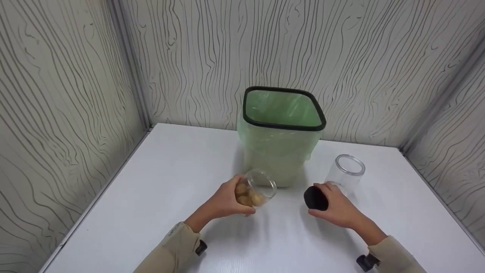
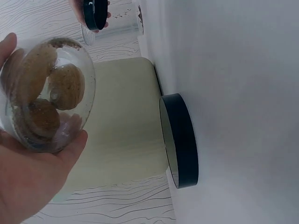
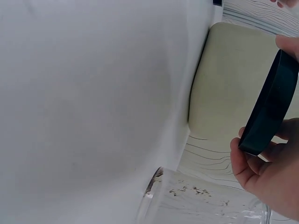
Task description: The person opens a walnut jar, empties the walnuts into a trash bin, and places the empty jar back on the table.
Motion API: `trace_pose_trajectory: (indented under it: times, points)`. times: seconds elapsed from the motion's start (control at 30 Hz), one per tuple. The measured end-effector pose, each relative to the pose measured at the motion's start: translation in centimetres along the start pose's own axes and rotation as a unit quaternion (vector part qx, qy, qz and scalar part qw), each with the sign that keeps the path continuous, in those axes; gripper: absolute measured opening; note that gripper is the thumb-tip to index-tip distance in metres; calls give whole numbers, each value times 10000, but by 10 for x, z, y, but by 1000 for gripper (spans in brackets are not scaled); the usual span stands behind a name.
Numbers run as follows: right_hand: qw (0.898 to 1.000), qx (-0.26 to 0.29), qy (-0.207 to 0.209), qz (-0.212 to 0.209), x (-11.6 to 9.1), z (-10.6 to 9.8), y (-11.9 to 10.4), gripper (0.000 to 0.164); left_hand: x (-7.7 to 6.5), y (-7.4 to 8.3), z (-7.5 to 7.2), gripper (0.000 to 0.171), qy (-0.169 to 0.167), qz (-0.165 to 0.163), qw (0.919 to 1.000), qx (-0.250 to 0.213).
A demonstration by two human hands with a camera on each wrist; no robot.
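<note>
My left hand (image 1: 227, 199) grips a clear jar (image 1: 265, 186), tilted with its open mouth facing right and toward the bin. Several brown, roundish pieces (image 2: 67, 86) lie in it; their exact kind is unclear. At the right, my right hand (image 1: 337, 204) holds a round black lid (image 1: 315, 198) by its edges, thumb on one side and fingers on the other. Just behind that hand stands another clear jar (image 1: 346, 174), uncovered, with brown crumbs (image 3: 201, 191) inside. A second black lid (image 2: 180, 140) lies on the table in the left wrist view, hidden in the head view.
A pale green bin (image 1: 276, 159) with a black rim and a green liner bag stands upright at the back centre of the white table (image 1: 170, 170). Wood-patterned panels (image 1: 197, 64) enclose the table at the back and sides.
</note>
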State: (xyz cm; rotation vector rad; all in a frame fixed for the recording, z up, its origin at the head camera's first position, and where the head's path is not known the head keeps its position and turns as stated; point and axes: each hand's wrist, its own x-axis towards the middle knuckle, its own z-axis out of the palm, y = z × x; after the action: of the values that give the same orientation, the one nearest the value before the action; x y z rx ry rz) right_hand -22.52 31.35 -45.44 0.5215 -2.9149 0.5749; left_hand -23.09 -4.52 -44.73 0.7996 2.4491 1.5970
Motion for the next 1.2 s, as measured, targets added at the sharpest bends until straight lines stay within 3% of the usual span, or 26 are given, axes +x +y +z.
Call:
trace_pose_trajectory:
  times: [0.43, 0.97, 1.2]
  points:
    - [9994, -234, -241, -101, 0, 10, 13, 81, -1, -2, -5, 84, 81, 97, 9999, -52]
    - [9959, -394, -760, -295, -4, 23, 17, 85, 0, 0, -5, 84, 90, -6, 10000, 32]
    - [9917, -467, -1201, 7, -1, 22, 11, 89, 1, 0, -3, 85, 100, 151, 9998, 67]
